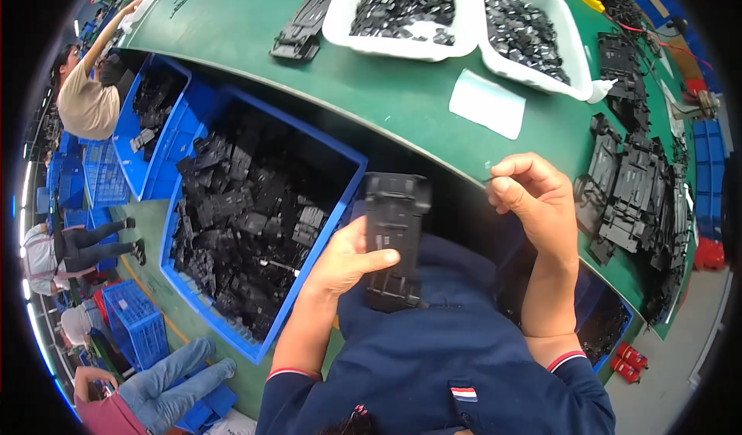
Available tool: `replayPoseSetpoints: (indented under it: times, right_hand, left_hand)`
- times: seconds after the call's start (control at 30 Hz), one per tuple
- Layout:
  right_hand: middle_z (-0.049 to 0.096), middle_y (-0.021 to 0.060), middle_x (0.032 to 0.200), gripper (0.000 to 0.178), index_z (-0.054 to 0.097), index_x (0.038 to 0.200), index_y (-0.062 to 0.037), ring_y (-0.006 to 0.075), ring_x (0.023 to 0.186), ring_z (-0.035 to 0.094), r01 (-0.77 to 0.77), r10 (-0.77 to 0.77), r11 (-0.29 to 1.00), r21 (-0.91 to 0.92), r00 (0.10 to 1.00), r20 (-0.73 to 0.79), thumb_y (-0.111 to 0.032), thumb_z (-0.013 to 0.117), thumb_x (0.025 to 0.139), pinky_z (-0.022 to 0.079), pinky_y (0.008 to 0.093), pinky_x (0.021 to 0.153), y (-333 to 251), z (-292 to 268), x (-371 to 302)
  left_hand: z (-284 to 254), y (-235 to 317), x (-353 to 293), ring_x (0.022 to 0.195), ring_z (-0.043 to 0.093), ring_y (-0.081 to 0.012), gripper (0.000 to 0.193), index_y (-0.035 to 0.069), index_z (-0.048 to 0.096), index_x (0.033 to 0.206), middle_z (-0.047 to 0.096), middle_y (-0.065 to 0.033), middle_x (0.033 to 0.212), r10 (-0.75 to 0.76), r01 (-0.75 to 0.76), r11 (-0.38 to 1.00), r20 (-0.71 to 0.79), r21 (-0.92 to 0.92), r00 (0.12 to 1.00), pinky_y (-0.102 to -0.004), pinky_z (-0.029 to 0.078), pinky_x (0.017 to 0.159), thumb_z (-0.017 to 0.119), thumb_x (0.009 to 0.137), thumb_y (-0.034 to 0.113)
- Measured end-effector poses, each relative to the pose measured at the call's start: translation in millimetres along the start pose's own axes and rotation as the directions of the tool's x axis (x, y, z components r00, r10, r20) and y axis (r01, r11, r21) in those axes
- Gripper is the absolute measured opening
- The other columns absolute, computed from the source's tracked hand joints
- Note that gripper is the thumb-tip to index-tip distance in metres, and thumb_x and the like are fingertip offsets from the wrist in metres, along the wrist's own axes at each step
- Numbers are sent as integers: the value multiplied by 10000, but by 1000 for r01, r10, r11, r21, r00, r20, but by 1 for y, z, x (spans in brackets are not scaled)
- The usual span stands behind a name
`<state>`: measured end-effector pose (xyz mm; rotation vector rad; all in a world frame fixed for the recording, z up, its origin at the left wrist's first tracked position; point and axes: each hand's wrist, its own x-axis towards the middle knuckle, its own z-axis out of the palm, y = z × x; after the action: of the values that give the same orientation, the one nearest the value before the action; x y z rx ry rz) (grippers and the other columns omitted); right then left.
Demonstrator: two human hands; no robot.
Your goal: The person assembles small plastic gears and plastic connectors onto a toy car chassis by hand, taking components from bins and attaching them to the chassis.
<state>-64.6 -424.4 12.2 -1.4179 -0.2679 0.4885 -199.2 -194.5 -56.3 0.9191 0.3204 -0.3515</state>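
head view: the left hand (pixel 344 261) grips a long black moulded plastic panel (pixel 396 222), thumb laid across its face, in front of the person's body just off the edge of the green worktop (pixel 371 103). the right hand (pixel 537 195) pinches a tiny dark piece (pixel 491 178) between thumb and fingertips, well apart from the panel; its exact shape is too small to tell.

as a judgement, work on this one panel looks under way, the tiny piece not yet on it. which other panels are finished cannot be told, so neither can what is left.

counted: one panel in hand; two white rectangular plastic tubs (pixel 402 47) of small black parts (pixel 402 6), the parts too many to count; one white flat sheet (pixel 488 103); one large blue plastic crate (pixel 346 154) beside the left hand, its heaped black panels (pixel 232 203) past counting; overlapping black panels at the right (pixel 634 195), likewise uncountable.
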Motion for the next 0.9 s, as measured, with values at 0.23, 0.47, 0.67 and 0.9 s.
replayPoseSetpoints:
  times: [0.23,0.47,0.67,0.9]
  right_hand:
    - [637,53,855,153,621,982,10,90,748,591,58,-82,994,-98,960,-268,-53,630,842,489,213,656,-10,-21,27]
    - [614,2,757,122,656,912,11,51,673,527,-24,-115,906,-423,947,-299,-29,638,797,438,211,591,-11,-33,67]
    - [626,7,713,163,693,927,5,53,629,525,-89,-73,869,-486,950,-304,-30,616,788,430,222,556,-6,-30,91]
    - [675,75,750,186,698,936,4,101,646,584,-99,-101,810,-577,947,-305,-53,610,782,476,261,601,2,-29,103]
  left_hand:
    - [-2,10,4,844,652,-215,500,31,538,1147,651,-110,976,152,-192,929,-149,-315,977,-338,552,748,739,693,-30]
    - [31,30,47,921,637,-225,433,16,541,1150,618,-133,1138,229,-219,885,-26,-412,973,-366,536,834,676,743,-39]
    - [62,40,90,1056,580,-224,500,58,470,1269,485,-155,1329,279,-220,857,59,-466,959,-371,472,949,621,805,-51]
    - [71,37,111,1112,545,-247,540,13,378,1327,453,-121,1335,239,-166,859,92,-485,967,-415,453,977,611,841,-21]
